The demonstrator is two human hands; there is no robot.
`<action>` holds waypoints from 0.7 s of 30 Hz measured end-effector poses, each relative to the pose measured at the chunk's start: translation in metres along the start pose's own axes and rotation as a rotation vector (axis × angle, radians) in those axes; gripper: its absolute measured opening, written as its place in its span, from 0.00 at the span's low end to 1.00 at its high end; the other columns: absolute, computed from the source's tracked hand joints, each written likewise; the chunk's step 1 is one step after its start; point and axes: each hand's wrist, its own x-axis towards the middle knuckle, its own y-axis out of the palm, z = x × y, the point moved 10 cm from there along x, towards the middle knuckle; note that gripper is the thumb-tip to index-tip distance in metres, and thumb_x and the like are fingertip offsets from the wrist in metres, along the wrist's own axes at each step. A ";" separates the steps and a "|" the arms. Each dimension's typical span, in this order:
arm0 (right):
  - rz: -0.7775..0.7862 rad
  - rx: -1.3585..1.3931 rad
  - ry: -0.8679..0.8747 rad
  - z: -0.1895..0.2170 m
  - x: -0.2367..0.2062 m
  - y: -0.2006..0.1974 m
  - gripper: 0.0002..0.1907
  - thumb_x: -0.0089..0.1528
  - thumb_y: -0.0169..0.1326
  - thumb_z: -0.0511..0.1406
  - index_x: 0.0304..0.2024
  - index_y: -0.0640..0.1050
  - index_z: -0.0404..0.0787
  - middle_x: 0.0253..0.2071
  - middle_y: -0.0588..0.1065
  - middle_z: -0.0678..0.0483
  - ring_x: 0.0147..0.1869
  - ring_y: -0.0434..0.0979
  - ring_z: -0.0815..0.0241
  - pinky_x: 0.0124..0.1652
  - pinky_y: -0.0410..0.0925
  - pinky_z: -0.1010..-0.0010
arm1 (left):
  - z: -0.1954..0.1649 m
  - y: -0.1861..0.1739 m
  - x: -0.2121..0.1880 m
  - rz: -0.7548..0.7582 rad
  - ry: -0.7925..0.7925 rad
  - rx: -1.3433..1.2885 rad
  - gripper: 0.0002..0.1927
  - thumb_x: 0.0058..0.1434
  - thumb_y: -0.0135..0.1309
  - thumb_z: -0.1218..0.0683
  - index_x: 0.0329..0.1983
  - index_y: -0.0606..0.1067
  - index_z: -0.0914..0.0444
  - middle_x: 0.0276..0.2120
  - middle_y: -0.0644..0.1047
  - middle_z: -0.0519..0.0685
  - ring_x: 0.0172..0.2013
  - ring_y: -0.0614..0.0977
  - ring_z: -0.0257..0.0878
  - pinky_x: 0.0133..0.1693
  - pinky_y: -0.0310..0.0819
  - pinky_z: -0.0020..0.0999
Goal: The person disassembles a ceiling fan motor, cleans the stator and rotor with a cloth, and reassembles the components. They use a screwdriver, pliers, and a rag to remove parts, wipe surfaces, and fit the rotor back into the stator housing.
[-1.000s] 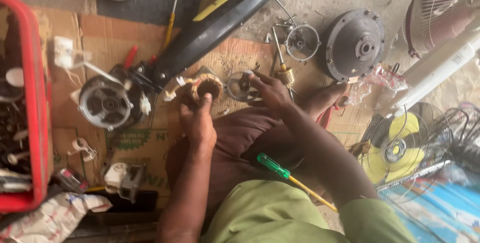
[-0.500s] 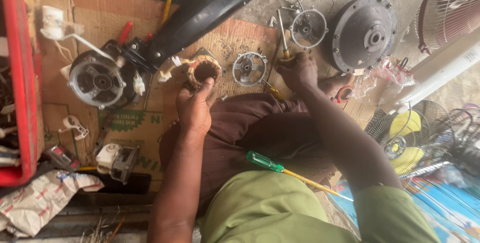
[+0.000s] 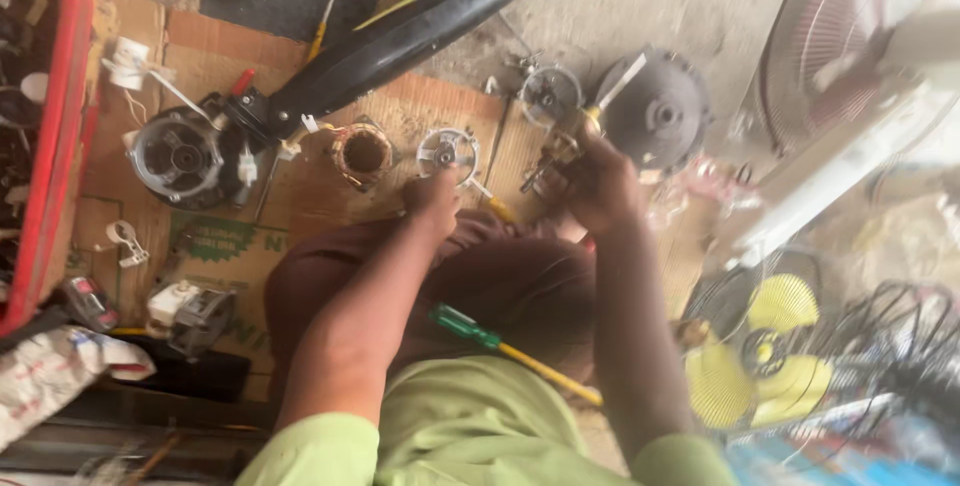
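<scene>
- Cardboard sheet (image 3: 330, 216) on the floor, under both hands.
- Copper-wound stator (image 3: 363, 154), released a moment ago, now lies left of the left hand (image 3: 432, 196), whose fingers touch the small round metal plate (image 3: 447, 151).
- Right hand (image 3: 597, 181): fingers now pinching a small brass part (image 3: 556, 151), lifted.

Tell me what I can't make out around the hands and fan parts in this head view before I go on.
- Right hand: motion blur hides its grip on the small metal part; the part's kind is unclear.
- Left hand: its fingertips reach the round metal plate; contact is uncertain in the blur.
- Red crate: cut off by the left edge; its contents are dark and unreadable.
- Fan guard: blurred and cut off at the top right.
</scene>
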 end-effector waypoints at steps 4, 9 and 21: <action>0.273 0.139 -0.130 0.011 -0.019 -0.008 0.12 0.70 0.53 0.36 0.54 0.74 0.39 0.50 0.76 0.51 0.54 0.76 0.54 0.56 0.68 0.59 | -0.010 0.011 -0.012 0.150 0.236 -0.090 0.11 0.57 0.61 0.59 0.38 0.73 0.69 0.33 0.76 0.51 0.34 0.80 0.43 0.39 0.80 0.43; 0.356 0.111 -0.228 0.021 -0.025 -0.030 0.10 0.68 0.56 0.30 0.51 0.73 0.38 0.50 0.77 0.50 0.53 0.77 0.52 0.59 0.70 0.56 | -0.017 0.019 -0.053 0.450 0.379 -0.082 0.10 0.55 0.60 0.65 0.39 0.74 0.72 0.37 0.82 0.54 0.39 0.86 0.44 0.45 0.87 0.42; 0.491 0.163 -0.247 0.020 -0.049 -0.042 0.21 0.64 0.57 0.29 0.60 0.72 0.32 0.56 0.76 0.45 0.62 0.78 0.49 0.66 0.70 0.56 | 0.011 0.023 -0.024 0.262 0.265 -0.123 0.12 0.57 0.57 0.67 0.45 0.73 0.69 0.42 0.78 0.55 0.42 0.82 0.46 0.44 0.85 0.45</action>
